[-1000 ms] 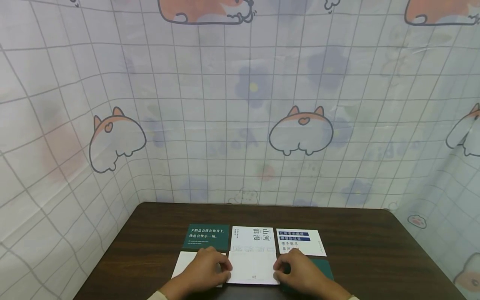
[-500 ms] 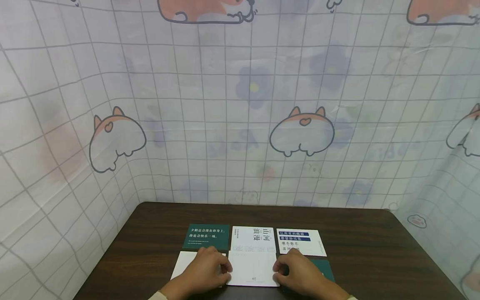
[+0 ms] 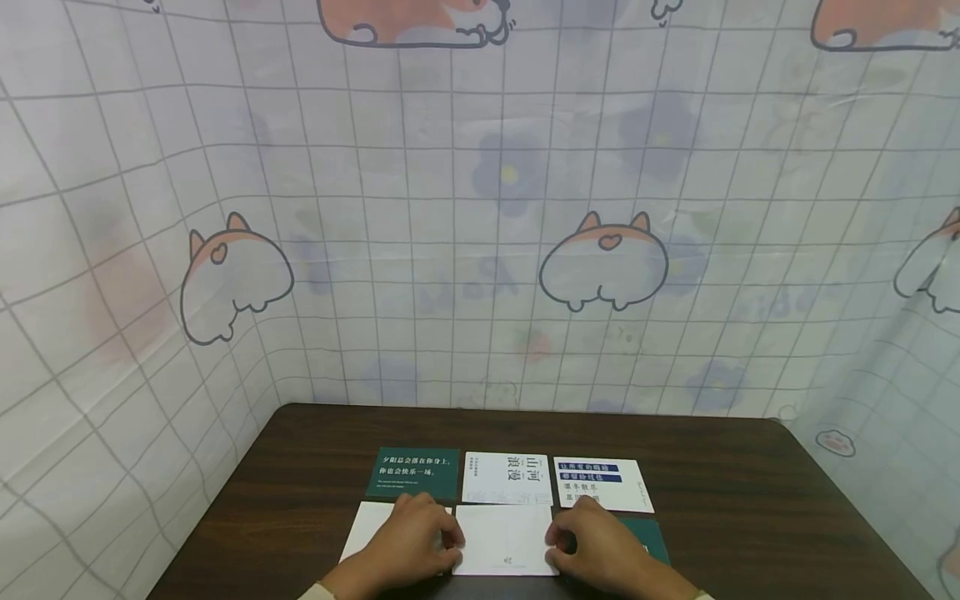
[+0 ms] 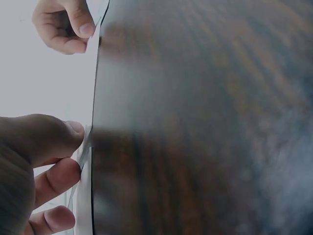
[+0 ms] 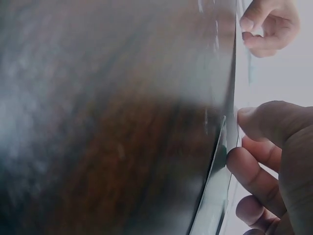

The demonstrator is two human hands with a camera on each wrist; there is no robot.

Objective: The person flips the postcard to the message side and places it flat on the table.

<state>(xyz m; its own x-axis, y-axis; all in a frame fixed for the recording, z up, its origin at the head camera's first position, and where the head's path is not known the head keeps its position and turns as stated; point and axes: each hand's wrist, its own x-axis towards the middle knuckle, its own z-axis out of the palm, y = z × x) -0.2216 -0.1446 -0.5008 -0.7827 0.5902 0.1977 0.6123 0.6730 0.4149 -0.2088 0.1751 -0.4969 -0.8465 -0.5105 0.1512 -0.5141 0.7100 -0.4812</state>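
Fingers of the left hand [image 3: 415,533] pinch the left edge of a plain white rectangular card [image 3: 506,537], thumb and forefinger nearly together; those of the right hand [image 3: 600,546] pinch its right edge in the same way. The plain card appears level at the dark brown wood-grained worktop [image 3: 712,467], its far edge just beside a white card with vertical dark lettering [image 3: 507,478]. Beyond it to the left lies a dark green card with white lettering [image 3: 412,473]; beyond it to the right, a white card with blue-banded lettering [image 3: 615,492].

Handling it well likely calls for light, equal pressure at both edges, so the thin card neither bows nor twists, and small paired movements that avoid nudging its neighbours.

The left hand covers much of a white card with no print showing [image 3: 367,529], just left of the plain card; the right hand hides most of a second green card [image 3: 647,537] to its right. A mark near the plain card's near edge is too small to read. Whether that card touches the worktop I cannot tell; both wrist views wash it out in pale glare.
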